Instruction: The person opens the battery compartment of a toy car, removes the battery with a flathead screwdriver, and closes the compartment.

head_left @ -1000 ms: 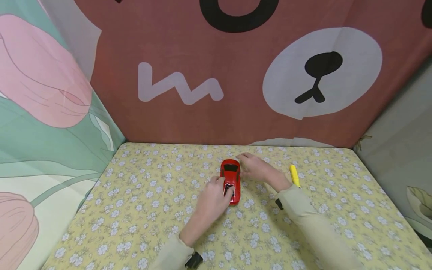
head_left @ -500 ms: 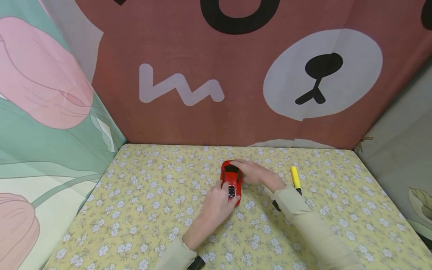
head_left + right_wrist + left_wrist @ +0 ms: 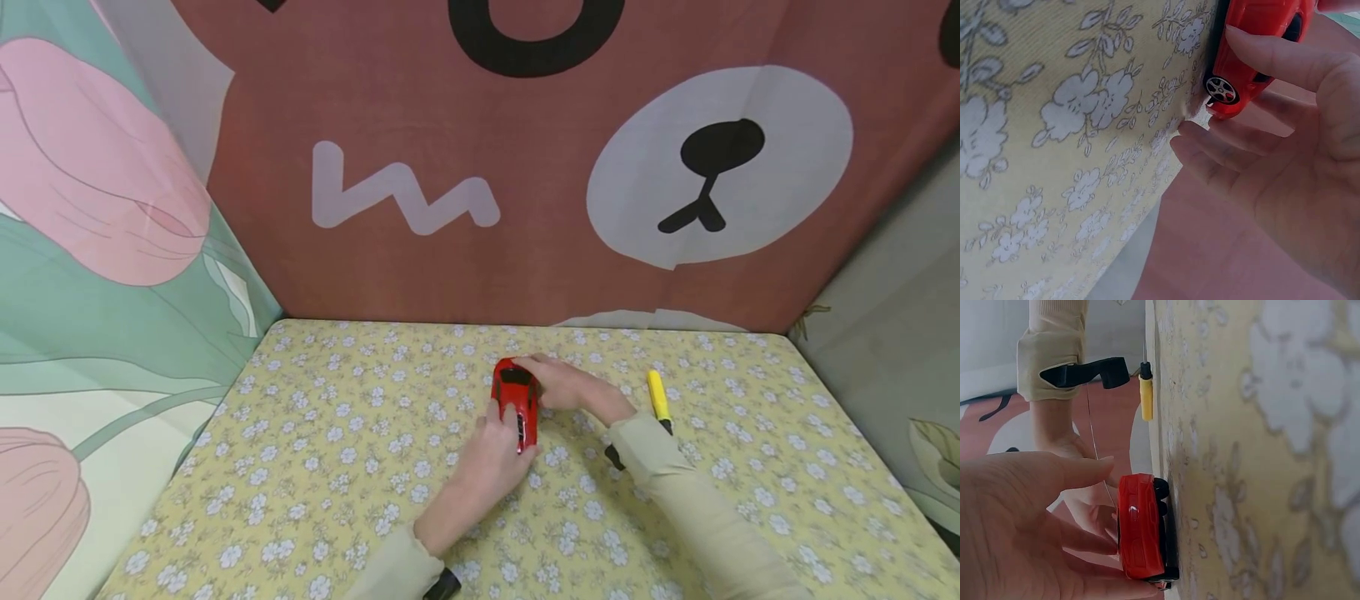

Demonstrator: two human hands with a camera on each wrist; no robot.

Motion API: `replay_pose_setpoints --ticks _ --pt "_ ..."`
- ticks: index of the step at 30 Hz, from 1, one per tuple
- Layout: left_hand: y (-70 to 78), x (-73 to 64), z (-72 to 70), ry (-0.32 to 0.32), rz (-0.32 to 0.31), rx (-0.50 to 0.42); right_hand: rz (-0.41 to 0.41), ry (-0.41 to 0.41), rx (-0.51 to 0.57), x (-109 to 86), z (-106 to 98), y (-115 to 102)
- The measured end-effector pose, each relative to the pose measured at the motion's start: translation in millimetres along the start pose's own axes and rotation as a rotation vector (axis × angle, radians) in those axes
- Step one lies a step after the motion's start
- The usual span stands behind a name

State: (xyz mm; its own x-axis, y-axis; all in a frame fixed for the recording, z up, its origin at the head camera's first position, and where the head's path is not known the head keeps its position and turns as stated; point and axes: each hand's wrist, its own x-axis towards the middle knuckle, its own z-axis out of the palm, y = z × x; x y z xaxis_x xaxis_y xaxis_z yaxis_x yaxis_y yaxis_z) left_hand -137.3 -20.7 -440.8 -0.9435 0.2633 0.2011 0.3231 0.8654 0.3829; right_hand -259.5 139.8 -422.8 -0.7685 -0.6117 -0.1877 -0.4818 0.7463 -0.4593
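Note:
A red toy car [image 3: 515, 392] stands on the flowered cloth in the head view, its length pointing away from me. My left hand [image 3: 495, 457] holds its near end, with fingers on top and left and the thumb at the right rear corner. My right hand [image 3: 561, 383] holds the far end from the right. In the right wrist view its thumb [image 3: 1272, 59] lies along the car's side, above a silver-rimmed wheel [image 3: 1221, 90], and the other fingers curve around that end. In the left wrist view the car's red end [image 3: 1140, 528] sits between thumb and fingers.
A slim yellow-and-black tool [image 3: 657, 395] lies on the cloth, right of the right forearm. The flowered table [image 3: 300, 467] meets a brown bear-print curtain [image 3: 420, 275] at the back. Printed cloth hangs on both sides.
My right hand has come from beside the car onto its far end. The left hand has shifted slightly right around the near end. The car has barely moved.

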Motion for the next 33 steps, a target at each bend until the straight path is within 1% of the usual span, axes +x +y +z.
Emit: replay_pose_setpoints --ticks 5,11,14,18,21,29,33 --pt "3.6 2.4 0.9 -0.044 -0.023 0.012 -0.019 0.014 0.003 -0.1 -1 0" --pt "6.1 5.7 3.2 -0.051 -0.037 0.048 -0.005 0.010 0.021 1.0 -1 0" --pt "6.5 6.7 4.0 -0.046 -0.027 0.076 0.012 0.010 0.032 0.8 0 0" --pt "5.5 6.9 4.6 -0.024 0.006 0.135 0.009 0.013 0.025 -0.5 -1 -2" --pt "4.3 7.6 3.7 -0.016 0.020 0.156 0.005 0.015 0.020 -1.0 -2 -2" --pt "-0.2 12.4 -0.2 -0.080 -0.006 0.135 0.028 0.022 0.029 -3.0 0 -1" --pt "-6.9 14.6 -0.6 -0.080 0.009 0.086 0.029 0.034 0.039 -3.1 1 -1"
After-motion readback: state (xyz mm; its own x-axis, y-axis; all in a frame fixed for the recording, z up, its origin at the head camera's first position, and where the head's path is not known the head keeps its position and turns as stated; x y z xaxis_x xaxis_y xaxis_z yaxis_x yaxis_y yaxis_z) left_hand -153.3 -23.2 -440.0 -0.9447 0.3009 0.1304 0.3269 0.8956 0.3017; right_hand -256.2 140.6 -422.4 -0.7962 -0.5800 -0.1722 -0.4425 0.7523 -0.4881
